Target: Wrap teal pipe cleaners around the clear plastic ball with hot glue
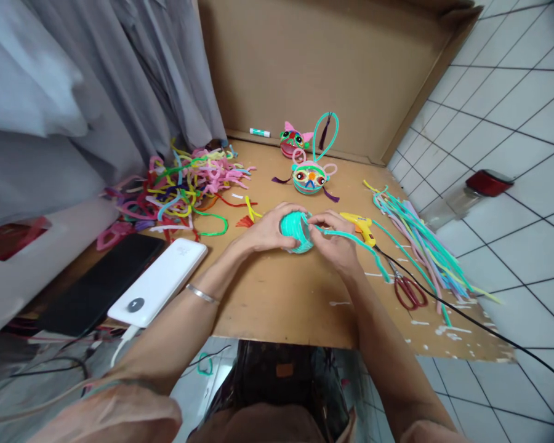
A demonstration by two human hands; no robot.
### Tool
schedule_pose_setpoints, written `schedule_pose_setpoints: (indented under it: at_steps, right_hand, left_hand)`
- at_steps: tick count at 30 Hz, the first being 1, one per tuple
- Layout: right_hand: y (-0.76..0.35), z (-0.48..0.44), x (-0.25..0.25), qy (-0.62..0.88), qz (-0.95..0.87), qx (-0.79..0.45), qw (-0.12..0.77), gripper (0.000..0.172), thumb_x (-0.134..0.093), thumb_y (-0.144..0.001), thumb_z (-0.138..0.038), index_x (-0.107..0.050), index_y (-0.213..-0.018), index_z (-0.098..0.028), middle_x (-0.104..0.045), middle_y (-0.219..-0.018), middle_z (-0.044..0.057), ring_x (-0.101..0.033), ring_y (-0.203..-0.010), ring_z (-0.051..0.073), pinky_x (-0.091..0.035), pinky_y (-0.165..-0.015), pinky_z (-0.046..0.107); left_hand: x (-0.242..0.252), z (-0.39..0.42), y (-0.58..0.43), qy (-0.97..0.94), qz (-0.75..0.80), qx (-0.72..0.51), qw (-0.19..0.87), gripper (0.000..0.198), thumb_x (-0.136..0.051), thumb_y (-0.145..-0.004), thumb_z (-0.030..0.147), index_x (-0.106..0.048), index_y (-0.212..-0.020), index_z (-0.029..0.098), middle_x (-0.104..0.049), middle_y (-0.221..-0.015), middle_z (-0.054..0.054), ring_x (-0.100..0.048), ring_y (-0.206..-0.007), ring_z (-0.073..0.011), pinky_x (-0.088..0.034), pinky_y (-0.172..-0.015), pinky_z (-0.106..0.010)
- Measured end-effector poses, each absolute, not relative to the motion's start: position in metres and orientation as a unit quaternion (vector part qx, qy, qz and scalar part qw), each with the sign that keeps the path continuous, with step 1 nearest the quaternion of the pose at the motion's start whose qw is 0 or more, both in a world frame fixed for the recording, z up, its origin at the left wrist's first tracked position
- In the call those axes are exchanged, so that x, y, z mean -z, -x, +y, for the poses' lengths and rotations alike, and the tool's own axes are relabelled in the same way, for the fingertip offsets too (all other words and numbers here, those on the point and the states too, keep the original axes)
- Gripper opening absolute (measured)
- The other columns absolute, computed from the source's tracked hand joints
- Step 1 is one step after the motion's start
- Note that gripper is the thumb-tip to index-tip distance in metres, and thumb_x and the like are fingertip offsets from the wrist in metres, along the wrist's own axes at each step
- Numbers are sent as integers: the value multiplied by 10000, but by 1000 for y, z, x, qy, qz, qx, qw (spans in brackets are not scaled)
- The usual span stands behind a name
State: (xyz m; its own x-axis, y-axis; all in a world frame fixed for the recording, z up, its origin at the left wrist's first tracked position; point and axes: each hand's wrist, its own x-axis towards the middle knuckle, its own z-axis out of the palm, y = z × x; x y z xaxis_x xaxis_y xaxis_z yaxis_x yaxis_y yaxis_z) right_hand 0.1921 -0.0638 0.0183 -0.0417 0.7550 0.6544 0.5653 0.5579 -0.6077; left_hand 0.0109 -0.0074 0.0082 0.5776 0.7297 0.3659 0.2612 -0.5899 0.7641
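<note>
My left hand (271, 229) wraps round the side of a turquoise cup-shaped coil of pipe cleaner (295, 232), tilted so that its hollow opening faces right. At the rim, my right hand (334, 241) pinches a turquoise pipe cleaner (360, 242). Its loose tail curves out to the right and down over the table. Just beyond my right hand lies a yellow glue gun (362, 226), with its black cord running off to the lower right. Red-handled scissors (409, 290) rest on the table right of my right forearm.
Two pipe-cleaner animal heads (309, 177) stand at the back. A tangled heap of coloured pipe cleaners (198, 178) covers the left, with straight ones (415, 240) bundled at right. A white power bank (159, 283) and a black phone (101, 283) lie front left. Cardboard (323, 74) walls the rear.
</note>
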Motion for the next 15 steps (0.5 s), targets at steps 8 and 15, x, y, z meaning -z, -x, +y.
schedule_pose_setpoints:
  at_steps: [8,15]
  right_hand:
    - [-195,-61,-18,455,-738,-75,492,111,-607,-799,-229,-715,-774,-230,-702,-786,22,-634,-739,172,-515,-730,327]
    - [-195,-63,-18,457,-749,-65,475,118,-611,-816,-240,-723,-778,-236,-683,-794,29,-643,-771,184,-516,-734,340]
  left_hand:
    - [-8,-7,-10,-821,303,-343,340,644,-707,-597,263,-596,-1230,229,-589,-1269,-66,-573,-1182,-280,-448,-1064,-458]
    - [-9,-8,-10,-817,302,-338,356,650,-717,-590,276,-600,-1227,222,-580,-1289,-74,-565,-1203,-285,-432,-1082,-468]
